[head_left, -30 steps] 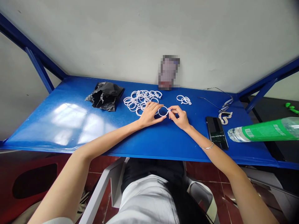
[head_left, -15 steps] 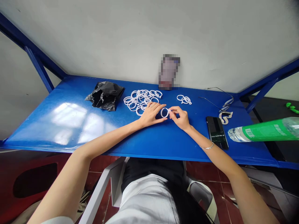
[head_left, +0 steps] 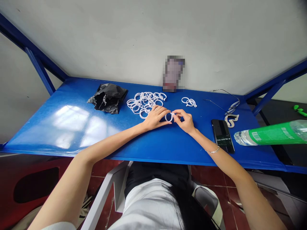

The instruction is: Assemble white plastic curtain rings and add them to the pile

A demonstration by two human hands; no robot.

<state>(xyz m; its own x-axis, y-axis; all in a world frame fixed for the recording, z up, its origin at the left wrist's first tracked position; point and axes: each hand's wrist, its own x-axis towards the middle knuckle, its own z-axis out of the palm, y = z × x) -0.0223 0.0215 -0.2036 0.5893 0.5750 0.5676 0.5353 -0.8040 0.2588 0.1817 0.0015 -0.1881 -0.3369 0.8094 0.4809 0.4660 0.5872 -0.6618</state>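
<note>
My left hand (head_left: 155, 118) and my right hand (head_left: 184, 120) meet over the middle of the blue table (head_left: 72, 127). Between them they pinch one small white plastic ring (head_left: 169, 117), each hand's fingertips closed on one side of it. Just behind my left hand lies a loose heap of several white rings (head_left: 145, 101). A smaller cluster of white rings (head_left: 189, 102) lies apart behind my right hand. A thin bracelet sits on my right wrist.
A crumpled black plastic bag (head_left: 108, 97) lies at the back left. A dark phone (head_left: 223, 135), a white heart-shaped piece (head_left: 231, 120) and glasses (head_left: 227, 103) lie to the right. A green-labelled bottle (head_left: 271, 133) lies at the right edge. A blurred object (head_left: 173, 74) leans on the wall.
The hands have drawn closer together and the ring between them looks narrower than a second ago. The arms have barely shifted.
</note>
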